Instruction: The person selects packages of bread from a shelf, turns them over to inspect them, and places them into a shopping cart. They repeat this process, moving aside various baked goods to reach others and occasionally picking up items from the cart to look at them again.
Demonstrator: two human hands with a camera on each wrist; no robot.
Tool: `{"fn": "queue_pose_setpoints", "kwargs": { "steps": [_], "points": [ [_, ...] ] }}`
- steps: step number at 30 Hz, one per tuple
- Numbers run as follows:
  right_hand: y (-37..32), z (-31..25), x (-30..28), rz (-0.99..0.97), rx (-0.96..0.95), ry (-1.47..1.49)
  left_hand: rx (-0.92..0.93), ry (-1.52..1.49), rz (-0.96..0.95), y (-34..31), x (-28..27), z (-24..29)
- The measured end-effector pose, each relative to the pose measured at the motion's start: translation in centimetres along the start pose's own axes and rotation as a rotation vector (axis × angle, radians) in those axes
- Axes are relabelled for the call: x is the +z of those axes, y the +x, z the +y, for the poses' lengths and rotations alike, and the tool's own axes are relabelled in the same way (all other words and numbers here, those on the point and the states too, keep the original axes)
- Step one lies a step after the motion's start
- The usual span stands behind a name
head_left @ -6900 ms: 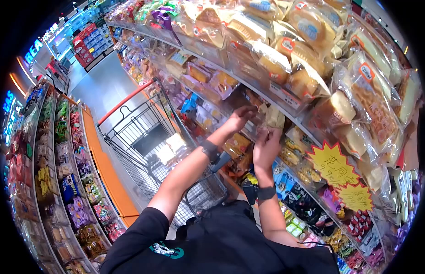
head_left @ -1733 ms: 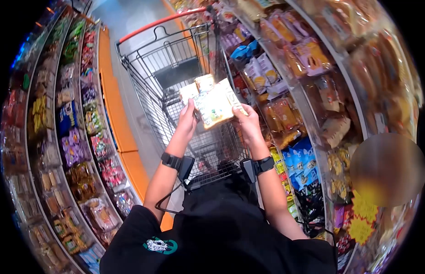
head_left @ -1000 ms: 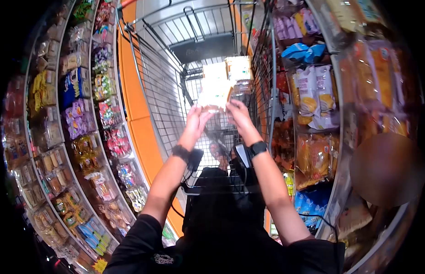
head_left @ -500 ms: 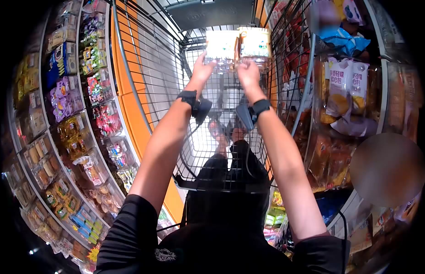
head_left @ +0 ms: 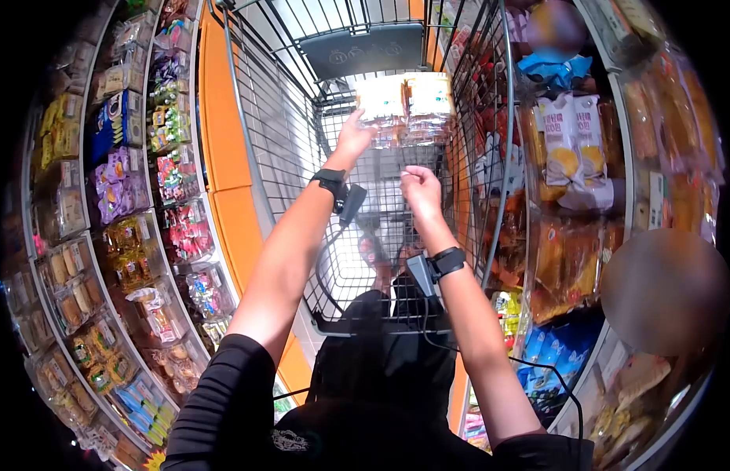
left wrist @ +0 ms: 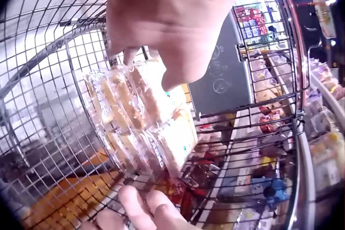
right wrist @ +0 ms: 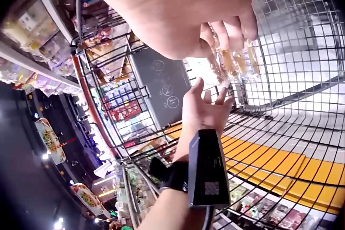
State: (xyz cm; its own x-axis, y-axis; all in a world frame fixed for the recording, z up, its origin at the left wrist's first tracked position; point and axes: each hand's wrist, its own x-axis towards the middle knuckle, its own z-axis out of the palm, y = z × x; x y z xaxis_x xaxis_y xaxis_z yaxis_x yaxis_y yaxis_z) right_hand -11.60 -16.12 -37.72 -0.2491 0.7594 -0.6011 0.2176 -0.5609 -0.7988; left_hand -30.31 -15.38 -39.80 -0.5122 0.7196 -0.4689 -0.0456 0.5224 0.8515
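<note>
Evidently the work sits at the upper centre of the head view, where two clear-wrapped packs lie side by side in the shopping cart [head_left: 509, 102], below its dark panel [head_left: 363, 52]. The left hand [head_left: 354, 140] is at the outer edge of the left pack [head_left: 379, 96], its fingers extended rather than wrapped round it; glare and plastic make it hard to tell whether they press or merely brush the wrapping. Lower and nearer the middle of the frame, the right hand [head_left: 422, 191] holds nothing, fingers loosely bent, apart from the right pack [head_left: 429, 94].

For tidy placing, I would keep the left fingers flat and nudge low on the side, since a push near the top could tip or crease soft food. The two packs sit close enough to brace each other, so light pressure should do. The right palm could steady the far side of the right pack while the left squares its neighbour. Letting go slowly would avoid snagging the loose film.
</note>
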Motion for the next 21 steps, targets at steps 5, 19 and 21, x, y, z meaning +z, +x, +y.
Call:
{"fn": "queue_pose_setpoints", "kwargs": {
  "steps": [5,19,21],
  "points": [
    [-4.8,-2.6,-2.0,0.124,-0.085,0.150,0.419,0.222,-0.038,-3.5,1.8,0.5],
    [-27.8,-17.1,-21.6,0.914,-0.706,0.069,1.291,0.224,-0.610,-27.8,16.9,25.4],
    [-32.4,-19.0,-24.6,1.184,-0.774,-0.249,1.398,0.284,-0.668,-31.4,18.8,27.9]
  ]
}}
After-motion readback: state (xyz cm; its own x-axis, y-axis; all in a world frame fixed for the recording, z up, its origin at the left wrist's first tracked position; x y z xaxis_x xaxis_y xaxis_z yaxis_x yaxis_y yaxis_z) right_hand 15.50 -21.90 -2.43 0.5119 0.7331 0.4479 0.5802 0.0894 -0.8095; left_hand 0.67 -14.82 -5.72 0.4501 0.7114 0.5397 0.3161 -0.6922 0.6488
